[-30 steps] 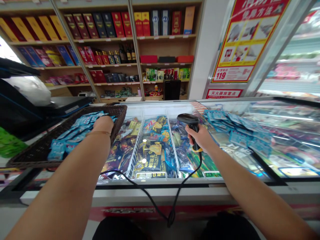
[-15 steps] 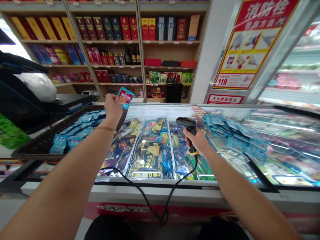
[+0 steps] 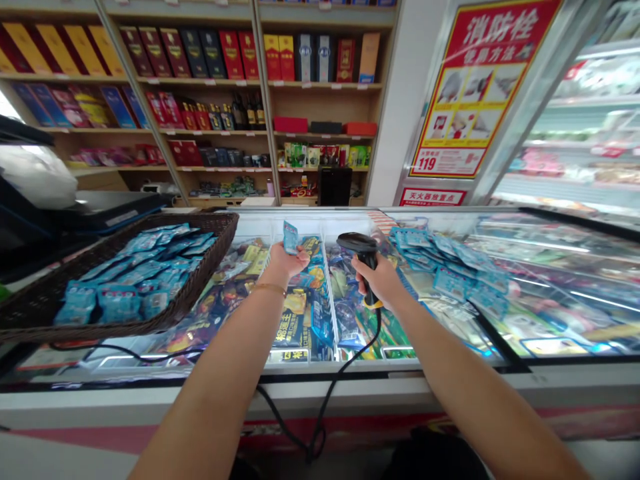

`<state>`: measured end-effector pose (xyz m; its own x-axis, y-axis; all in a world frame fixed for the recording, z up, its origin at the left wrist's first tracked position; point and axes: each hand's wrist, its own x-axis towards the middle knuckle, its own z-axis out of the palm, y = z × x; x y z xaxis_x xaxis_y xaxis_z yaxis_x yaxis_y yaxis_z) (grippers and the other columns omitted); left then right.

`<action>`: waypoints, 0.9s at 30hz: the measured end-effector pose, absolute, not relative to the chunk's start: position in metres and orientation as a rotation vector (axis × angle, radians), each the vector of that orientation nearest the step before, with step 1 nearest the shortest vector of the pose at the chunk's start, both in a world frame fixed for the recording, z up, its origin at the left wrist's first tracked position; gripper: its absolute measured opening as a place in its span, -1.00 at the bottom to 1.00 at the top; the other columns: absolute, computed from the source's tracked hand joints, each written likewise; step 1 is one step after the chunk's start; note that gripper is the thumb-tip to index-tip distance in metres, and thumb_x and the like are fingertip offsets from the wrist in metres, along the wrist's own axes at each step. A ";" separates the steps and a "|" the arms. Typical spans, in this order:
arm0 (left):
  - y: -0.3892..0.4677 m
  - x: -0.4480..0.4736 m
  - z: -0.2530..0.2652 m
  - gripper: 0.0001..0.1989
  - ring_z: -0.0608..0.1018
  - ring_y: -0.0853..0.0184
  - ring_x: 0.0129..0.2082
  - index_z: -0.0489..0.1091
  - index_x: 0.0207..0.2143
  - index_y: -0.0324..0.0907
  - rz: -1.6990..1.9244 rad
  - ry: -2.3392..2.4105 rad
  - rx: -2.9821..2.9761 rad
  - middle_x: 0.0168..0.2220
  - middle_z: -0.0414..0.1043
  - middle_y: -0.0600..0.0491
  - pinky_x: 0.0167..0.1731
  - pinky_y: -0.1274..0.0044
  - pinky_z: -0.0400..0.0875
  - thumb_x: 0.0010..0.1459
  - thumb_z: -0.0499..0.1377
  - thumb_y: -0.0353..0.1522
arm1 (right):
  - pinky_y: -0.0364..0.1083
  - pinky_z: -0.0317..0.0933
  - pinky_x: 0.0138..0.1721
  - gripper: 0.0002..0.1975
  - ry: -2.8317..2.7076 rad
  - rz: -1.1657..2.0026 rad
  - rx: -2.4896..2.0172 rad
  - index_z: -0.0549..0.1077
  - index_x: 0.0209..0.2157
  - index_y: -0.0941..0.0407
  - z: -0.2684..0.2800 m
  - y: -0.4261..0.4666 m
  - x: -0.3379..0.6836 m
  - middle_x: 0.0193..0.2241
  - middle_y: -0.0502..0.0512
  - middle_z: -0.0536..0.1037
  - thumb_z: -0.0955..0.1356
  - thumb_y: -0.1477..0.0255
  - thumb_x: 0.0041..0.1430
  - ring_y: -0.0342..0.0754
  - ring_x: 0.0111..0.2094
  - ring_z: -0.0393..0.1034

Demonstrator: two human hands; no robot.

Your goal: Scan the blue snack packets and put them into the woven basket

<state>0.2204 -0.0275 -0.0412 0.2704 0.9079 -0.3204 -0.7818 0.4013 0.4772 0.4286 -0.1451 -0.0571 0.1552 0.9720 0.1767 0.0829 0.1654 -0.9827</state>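
Note:
My left hand (image 3: 289, 259) pinches a small blue snack packet (image 3: 291, 237) upright above the middle of the freezer. In my right hand (image 3: 379, 277) is a black corded barcode scanner (image 3: 364, 257), its head pointing left toward the packet, a short gap apart. The scanner's black cable (image 3: 325, 403) hangs in a loop over the freezer's front edge. A brown woven basket (image 3: 220, 257) with several blue packets (image 3: 145, 267) lies left of my left hand. More blue packets (image 3: 440, 257) are piled on the glass to the right of the scanner.
Beneath my hands is a glass-topped chest freezer (image 3: 300, 378) with bagged frozen goods in wire-divided bays. A scale-like black device (image 3: 110, 210) stands at the left. Shelves of boxes and bottles (image 3: 210, 83) line the back, beside a red fire-hydrant poster (image 3: 485, 87).
My left hand has moved right and down, bringing the packet from above the basket to near the scanner and turning its other face toward me. The view has shifted slightly; the scanner stays held.

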 end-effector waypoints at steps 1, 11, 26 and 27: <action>-0.029 0.220 -0.045 -0.68 0.21 0.41 -0.67 0.19 -0.43 -0.13 1.105 0.573 0.249 -0.54 0.13 0.06 -0.74 0.60 0.12 0.29 0.02 -0.12 | -0.18 0.17 -0.74 -0.61 -1.216 0.930 -1.205 0.34 -0.26 0.11 -0.057 -0.146 0.428 -0.67 -0.16 0.38 0.46 0.15 0.03 -0.18 -0.77 0.26; -0.021 0.225 -0.059 -0.78 0.48 0.28 -0.45 0.34 -0.31 -0.18 1.207 0.772 0.480 -0.47 0.36 -0.02 -0.44 0.48 0.42 0.21 0.11 -0.20 | -0.17 0.19 -0.73 -0.62 -1.255 0.865 -1.244 0.36 -0.27 0.10 -0.059 -0.147 0.428 -0.65 -0.13 0.40 0.46 0.12 0.05 -0.18 -0.77 0.27; -0.028 0.238 -0.073 -0.77 0.59 0.23 -0.24 0.38 -0.37 -0.18 1.524 0.950 1.088 -0.37 0.56 0.03 -0.20 0.46 0.49 -0.08 0.34 -0.51 | -0.18 0.20 -0.71 -0.62 -1.329 0.892 -1.235 0.33 -0.32 0.09 -0.052 -0.157 0.423 -0.64 -0.11 0.42 0.48 0.13 0.04 -0.18 -0.75 0.29; -0.028 0.239 -0.073 -0.80 0.59 0.24 -0.25 0.39 -0.38 -0.18 1.522 0.940 1.083 -0.37 0.55 0.03 -0.21 0.47 0.49 -0.06 0.32 -0.53 | -0.17 0.20 -0.70 -0.63 -1.354 0.894 -1.251 0.33 -0.32 0.09 -0.050 -0.158 0.422 -0.64 -0.10 0.42 0.47 0.14 0.04 -0.17 -0.74 0.29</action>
